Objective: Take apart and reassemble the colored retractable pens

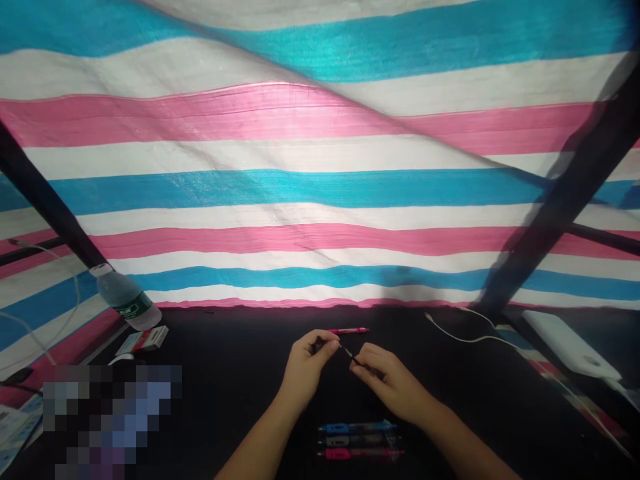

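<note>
Apparently for control over so slight an object, both hands meet on a slim pen part point(347, 350), raised over the black bench point(230, 380) near its middle. The left hand point(311, 360) has its thumb and forefinger pinched together on the upper end; the fingers of the right hand point(387, 377) are closed on the lower end. Holding it from opposite ends leaves the middle exposed, which probably lets the person see what lies between the fingertips. The part slants down from left to right, perhaps because the right hand sits a little lower and that angle suits both wrists.

Closer to the person, a blue pen point(357, 428), a dark-gripped pen point(356, 441) and a pink pen point(360, 453) lie side by side in a neat row, grips to the left, likely so each can be told apart and reached easily. A red-pink pen point(353, 330) rests alone just beyond the left hand, which hides part of it; its spot keeps it separate from the row.

As for looks, the held part is thin and straight, with a pale, faintly shiny stretch leading into black near the right fingertips. Whether it is one piece or two joined, I cannot tell, since the hands cover its ends.
</note>
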Demonstrator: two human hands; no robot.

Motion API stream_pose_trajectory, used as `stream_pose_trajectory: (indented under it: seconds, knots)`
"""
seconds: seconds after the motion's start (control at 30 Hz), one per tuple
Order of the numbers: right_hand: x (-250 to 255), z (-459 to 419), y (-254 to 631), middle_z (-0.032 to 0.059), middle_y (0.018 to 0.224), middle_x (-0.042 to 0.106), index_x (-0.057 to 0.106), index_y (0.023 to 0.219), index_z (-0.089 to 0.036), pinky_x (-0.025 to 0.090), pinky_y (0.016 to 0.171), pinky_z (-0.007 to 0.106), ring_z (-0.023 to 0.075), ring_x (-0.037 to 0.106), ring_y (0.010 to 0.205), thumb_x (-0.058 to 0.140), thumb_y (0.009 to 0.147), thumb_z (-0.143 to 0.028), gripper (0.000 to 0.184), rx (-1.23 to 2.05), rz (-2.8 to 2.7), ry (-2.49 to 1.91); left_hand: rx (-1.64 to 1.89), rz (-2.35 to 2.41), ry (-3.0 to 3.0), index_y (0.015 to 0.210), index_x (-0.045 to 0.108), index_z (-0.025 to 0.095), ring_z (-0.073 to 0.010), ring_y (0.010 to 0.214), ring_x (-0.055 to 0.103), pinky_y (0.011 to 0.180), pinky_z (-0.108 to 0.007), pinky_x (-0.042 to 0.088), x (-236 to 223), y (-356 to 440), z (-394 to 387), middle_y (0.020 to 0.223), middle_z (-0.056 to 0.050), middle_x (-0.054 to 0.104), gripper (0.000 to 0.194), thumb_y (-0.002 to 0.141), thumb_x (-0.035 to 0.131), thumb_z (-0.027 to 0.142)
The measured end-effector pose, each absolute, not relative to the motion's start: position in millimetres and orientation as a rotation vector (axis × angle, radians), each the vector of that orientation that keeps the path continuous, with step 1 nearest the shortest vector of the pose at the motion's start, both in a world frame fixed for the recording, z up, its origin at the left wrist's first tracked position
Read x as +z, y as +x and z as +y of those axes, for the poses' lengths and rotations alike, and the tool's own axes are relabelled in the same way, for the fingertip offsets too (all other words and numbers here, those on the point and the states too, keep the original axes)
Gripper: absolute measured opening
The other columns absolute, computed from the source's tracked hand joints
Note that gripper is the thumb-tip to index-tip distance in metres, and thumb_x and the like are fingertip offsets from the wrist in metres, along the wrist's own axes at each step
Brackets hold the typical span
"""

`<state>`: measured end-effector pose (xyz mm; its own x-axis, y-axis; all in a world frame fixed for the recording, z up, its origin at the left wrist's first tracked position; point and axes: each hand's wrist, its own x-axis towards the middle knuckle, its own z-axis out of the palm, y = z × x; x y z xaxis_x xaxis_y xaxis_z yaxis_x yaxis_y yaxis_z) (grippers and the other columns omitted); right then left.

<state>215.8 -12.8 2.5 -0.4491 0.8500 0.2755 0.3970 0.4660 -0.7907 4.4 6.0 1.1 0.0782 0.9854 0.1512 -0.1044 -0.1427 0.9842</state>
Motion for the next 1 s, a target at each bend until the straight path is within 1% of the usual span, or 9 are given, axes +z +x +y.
stream_pose_trajectory:
  seconds: [0.07,0.17,0.23,0.37,0.53,0.7,0.87,1.0]
  knots:
    - [0.1,-11.1,215.5,0.0035,0.085,0.062,0.075,0.094,-0.021,0.047,0.07,0.031,0.0194,0.06,0.079,0.057,0.102,-0.045,0.031,0.925,-1.961,-1.032,1.371,0.916,1.047,0.093,0.078,0.017,-0.0124,0.07,0.051,0.065,-0.025,0.039,1.2,4.2,9.0,0.086,-0.003,0.069,0.021,0.082,0.083,0.034]
    - [-7.3,-8.7,214.3,0.0028,0.083,0.065,0.078,0.101,-0.021,0.049,0.066,0.031,0.0195,0.061,0.075,0.071,0.092,-0.05,0.031,1.05,-1.763,-1.062,1.376,0.762,0.734,0.094,0.076,0.014,-0.0089,0.065,0.047,0.057,-0.023,0.035,2.0,4.4,12.4,0.086,-0.004,0.066,0.031,0.073,0.09,0.032]
    - [-11.8,-7.6,213.4,0.0025,0.08,0.067,0.077,0.098,-0.02,0.05,0.065,0.03,0.0191,0.062,0.072,0.077,0.086,-0.051,0.033,1.113,-1.624,-1.071,1.349,0.709,0.611,0.093,0.076,0.013,-0.008,0.065,0.047,0.055,-0.022,0.034,2.1,4.7,13.4,0.085,-0.005,0.066,0.035,0.069,0.094,0.029]
    - [-14.4,-6.7,213.0,0.0032,0.079,0.071,0.077,0.094,-0.019,0.052,0.069,0.032,0.0197,0.065,0.072,0.079,0.084,-0.05,0.033,1.163,-1.518,-1.053,1.327,0.649,0.521,0.091,0.075,0.012,-0.0071,0.064,0.047,0.054,-0.02,0.034,1.4,4.5,13.6,0.085,-0.005,0.065,0.034,0.068,0.095,0.026]
    - [-10.7,-7.5,213.6,0.0054,0.08,0.074,0.077,0.096,-0.018,0.053,0.068,0.033,0.0203,0.066,0.071,0.076,0.086,-0.051,0.034,1.15,-1.538,-1.052,1.321,0.633,0.545,0.088,0.074,0.013,-0.0076,0.067,0.047,0.056,-0.019,0.035,3.7,4.3,12.0,0.087,-0.006,0.067,0.03,0.07,0.094,0.028]
    - [-8.2,-10.6,213.7,0.0044,0.073,0.072,0.077,0.096,-0.018,0.049,0.06,0.03,0.0181,0.062,0.063,0.065,0.094,-0.051,0.036,1.039,-1.65,-1.073,1.292,0.713,0.757,0.088,0.075,0.014,-0.0093,0.068,0.048,0.061,-0.022,0.037,7.5,7.2,7.0,0.088,-0.007,0.071,0.026,0.076,0.09,0.031]
    - [-6.1,-12.8,213.7,0.003,0.071,0.068,0.078,0.09,-0.02,0.047,0.064,0.03,0.0192,0.061,0.067,0.061,0.098,-0.045,0.031,0.907,-1.767,-1.074,1.262,0.76,0.893,0.088,0.076,0.015,-0.0094,0.066,0.048,0.064,-0.024,0.036,9.5,9.9,2.5,0.088,-0.006,0.073,0.021,0.078,0.087,0.031]
    - [-4.7,-12.8,213.9,0.0025,0.072,0.066,0.078,0.091,-0.02,0.045,0.062,0.03,0.0189,0.059,0.066,0.061,0.098,-0.042,0.029,0.903,-1.767,-1.077,1.249,0.784,0.94,0.088,0.076,0.015,-0.0099,0.067,0.048,0.064,-0.024,0.036,10.7,10.3,1.9,0.087,-0.005,0.072,0.022,0.079,0.086,0.032]
